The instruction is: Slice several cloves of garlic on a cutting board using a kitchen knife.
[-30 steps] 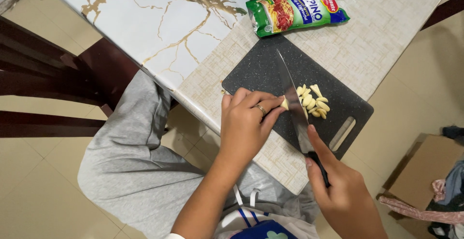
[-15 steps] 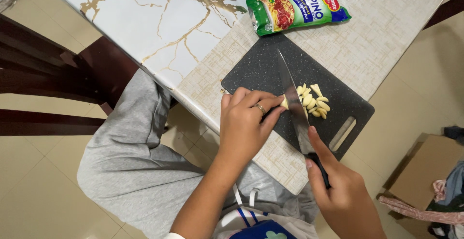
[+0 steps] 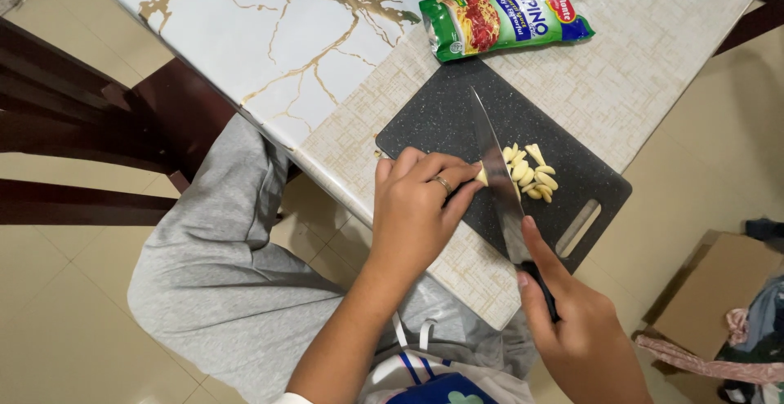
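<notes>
The left hand (image 3: 420,208) pinches a garlic piece (image 3: 482,177) on the dark cutting board (image 3: 441,118). The right hand (image 3: 576,330), fingers clamped on the knife (image 3: 500,183), sets the blade against it. Cut slices (image 3: 531,171) lie at 3 o'clock.

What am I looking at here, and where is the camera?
There is no machine: a person wears the camera on their head, so the single view looks down at their own two hands. The left hand pins a small pale piece, probably garlic, on a dark speckled cutting board. The right hand holds a kitchen knife, blade beside that piece. Cut slices lie past the blade. A green sauce pouch lies on the table.
</notes>
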